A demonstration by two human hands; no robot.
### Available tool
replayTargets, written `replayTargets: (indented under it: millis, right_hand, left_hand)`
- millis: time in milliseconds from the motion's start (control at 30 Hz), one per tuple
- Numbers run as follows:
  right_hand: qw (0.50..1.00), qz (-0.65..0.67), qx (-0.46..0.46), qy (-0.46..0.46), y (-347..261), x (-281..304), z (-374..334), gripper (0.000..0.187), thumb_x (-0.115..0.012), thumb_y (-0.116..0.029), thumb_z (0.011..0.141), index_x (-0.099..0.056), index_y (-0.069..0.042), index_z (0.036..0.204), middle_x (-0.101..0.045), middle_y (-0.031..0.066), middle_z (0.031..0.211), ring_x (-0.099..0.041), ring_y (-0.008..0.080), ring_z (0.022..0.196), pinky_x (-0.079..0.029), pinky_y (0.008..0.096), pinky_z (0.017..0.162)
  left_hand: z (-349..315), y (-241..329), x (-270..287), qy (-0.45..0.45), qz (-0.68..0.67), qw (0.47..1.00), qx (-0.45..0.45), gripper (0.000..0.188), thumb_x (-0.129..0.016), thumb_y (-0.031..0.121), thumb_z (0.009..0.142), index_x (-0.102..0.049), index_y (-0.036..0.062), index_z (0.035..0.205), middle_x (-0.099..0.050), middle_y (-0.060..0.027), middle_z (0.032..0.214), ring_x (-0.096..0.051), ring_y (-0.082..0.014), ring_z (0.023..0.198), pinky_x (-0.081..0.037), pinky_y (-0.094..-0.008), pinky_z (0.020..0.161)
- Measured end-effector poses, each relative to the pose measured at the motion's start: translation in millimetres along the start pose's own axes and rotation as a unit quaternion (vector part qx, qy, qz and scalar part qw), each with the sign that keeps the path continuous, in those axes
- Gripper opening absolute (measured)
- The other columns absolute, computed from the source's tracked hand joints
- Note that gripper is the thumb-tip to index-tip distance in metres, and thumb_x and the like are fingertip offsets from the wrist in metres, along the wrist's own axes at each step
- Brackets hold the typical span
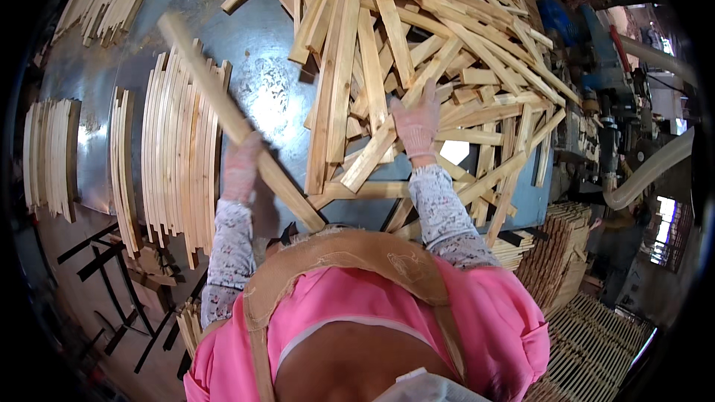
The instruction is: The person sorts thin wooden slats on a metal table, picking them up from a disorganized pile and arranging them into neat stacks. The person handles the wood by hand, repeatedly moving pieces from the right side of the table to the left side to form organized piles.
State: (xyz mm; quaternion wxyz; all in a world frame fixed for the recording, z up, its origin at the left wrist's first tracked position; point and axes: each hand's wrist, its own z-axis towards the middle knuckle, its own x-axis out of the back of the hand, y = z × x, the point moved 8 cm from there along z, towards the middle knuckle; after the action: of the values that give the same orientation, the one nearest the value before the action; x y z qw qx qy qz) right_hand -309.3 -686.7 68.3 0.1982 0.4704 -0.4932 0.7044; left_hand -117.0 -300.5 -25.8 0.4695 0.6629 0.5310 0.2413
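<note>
My left hand (242, 170), in a pale pink glove, grips a long wooden strip (212, 97) that slants from upper left down toward my apron. The strip's far end is slightly blurred and passes over a row of stacked strips (173, 156). My right hand (417, 125), gloved alike, is closed around another wooden strip (366, 158) at the near side of a jumbled heap of strips (417, 18). The palm hides part of that second strip, which slants up to the right among the others.
The strips lie on a blue-grey metal table (257, 37). More neat rows stand at its left, including a short stack (51, 156) and a narrow one (124, 171). Machinery (596, 97) lines the right side. Wood stacks (570, 253) and a black metal frame (123, 298) stand below.
</note>
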Motion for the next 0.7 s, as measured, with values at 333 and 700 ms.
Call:
replayTargets:
  millis: [333, 700]
  right_hand:
    - [0.708, 0.691, -0.082, -0.122, -24, -2, -34, 0.084, -0.057, 0.009, 0.085, -0.031, -0.007, 0.164, -0.056, 0.0195, 0.136, -0.068, 0.0295, 0.103, -0.063, 0.0452, 0.098]
    - [0.835, 0.443, 0.134, -0.297, -171, -74, -120, 0.048, -0.068, -0.014, 0.099, -0.065, -0.002, 0.145, -0.075, 0.0162, 0.131, -0.071, 0.026, 0.122, -0.053, 0.0367, 0.109]
  left_hand:
    - [-31, 6, 95, 0.059, 0.713, 0.688, -0.121, 0.086, -0.07, 0.043, 0.095, -0.039, 0.0017, 0.165, -0.028, -0.0219, 0.174, -0.024, -0.0412, 0.162, -0.008, -0.0528, 0.135]
    - [-80, 9, -37, -0.208, 0.183, 0.961, 0.01, 0.077, -0.072, 0.053, 0.097, -0.06, -0.008, 0.142, -0.077, -0.0195, 0.107, -0.072, -0.0289, 0.101, -0.055, -0.038, 0.091]
